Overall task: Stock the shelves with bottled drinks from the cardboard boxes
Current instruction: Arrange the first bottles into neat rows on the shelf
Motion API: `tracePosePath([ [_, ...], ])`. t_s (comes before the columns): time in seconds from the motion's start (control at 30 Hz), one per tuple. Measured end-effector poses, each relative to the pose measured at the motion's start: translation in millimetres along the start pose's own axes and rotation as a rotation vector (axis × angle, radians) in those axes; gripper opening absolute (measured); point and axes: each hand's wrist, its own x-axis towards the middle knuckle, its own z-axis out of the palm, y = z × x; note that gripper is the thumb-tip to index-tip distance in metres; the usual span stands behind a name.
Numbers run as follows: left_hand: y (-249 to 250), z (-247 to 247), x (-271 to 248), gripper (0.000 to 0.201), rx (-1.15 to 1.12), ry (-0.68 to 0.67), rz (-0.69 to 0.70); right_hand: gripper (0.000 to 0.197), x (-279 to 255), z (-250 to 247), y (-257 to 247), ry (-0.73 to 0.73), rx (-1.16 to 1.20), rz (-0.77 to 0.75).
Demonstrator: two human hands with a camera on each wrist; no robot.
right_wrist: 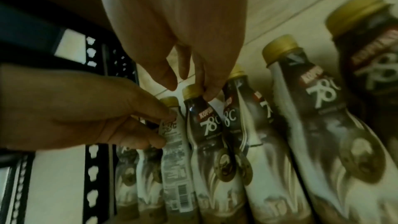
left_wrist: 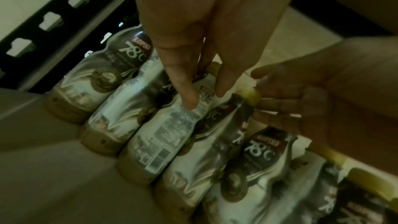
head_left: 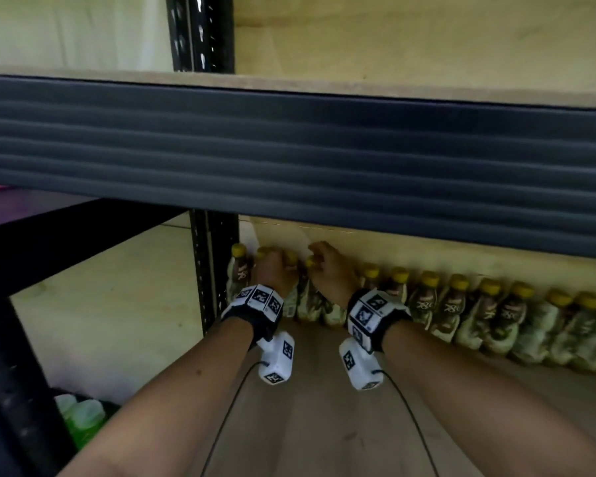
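A row of coffee bottles (head_left: pixel 461 304) with gold caps stands along the back of the lower shelf (head_left: pixel 324 425). Both hands reach to the row's left end. My left hand (head_left: pixel 272 270) (left_wrist: pixel 204 94) straddles the neck of a bottle turned barcode side out (left_wrist: pixel 163 134) (right_wrist: pixel 174 159), with fingers on either side of it. Beside it, my right hand (head_left: pixel 327 266) (right_wrist: pixel 189 88) curls its fingertips on the gold cap of the neighbouring bottle (right_wrist: pixel 204 134) (left_wrist: pixel 204 159). Two more bottles stand to the left, against the post. No cardboard box is in view.
A dark grey shelf beam (head_left: pixel 289 149) hangs low over the bottles and hides the back wall above them. A black perforated upright (head_left: pixel 207 270) bounds the row on the left. Green bottles (head_left: pixel 83 418) sit low at the left. The shelf board in front of the row is bare.
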Motion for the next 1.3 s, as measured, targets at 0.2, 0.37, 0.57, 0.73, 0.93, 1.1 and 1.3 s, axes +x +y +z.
tracePosePath([
  [0.2,-11,1,-23,0.028,-0.078,0.072,0.044,0.057,-2,9,2,-0.089,-0.304,-0.080],
  [0.37,-41,-38,-37,0.028,-0.163,0.198,-0.001,0.038,-10,2,11,-0.128,-0.346,-0.166],
  [0.57,-66,-50,-62,0.024,0.041,0.131,-0.048,0.028,-22,2,1,-0.115,-0.278,-0.178],
  [0.73,-86,-44,-79,0.022,-0.026,0.142,-0.096,0.025,-36,7,-16,-0.139,-0.199,-0.189],
  [0.93,-88,-41,-87,0.027,-0.054,0.079,-0.060,0.036,-59,31,-52,-0.251,-0.089,-0.227],
  [1.1,-89,-35,-85,0.035,-0.138,0.137,-0.088,0.038,-64,47,-61,-0.244,-0.060,-0.244],
  [1.3,-92,-37,-86,0.044,-0.131,0.193,-0.097,0.057,-62,33,-52,-0.290,0.026,-0.192],
])
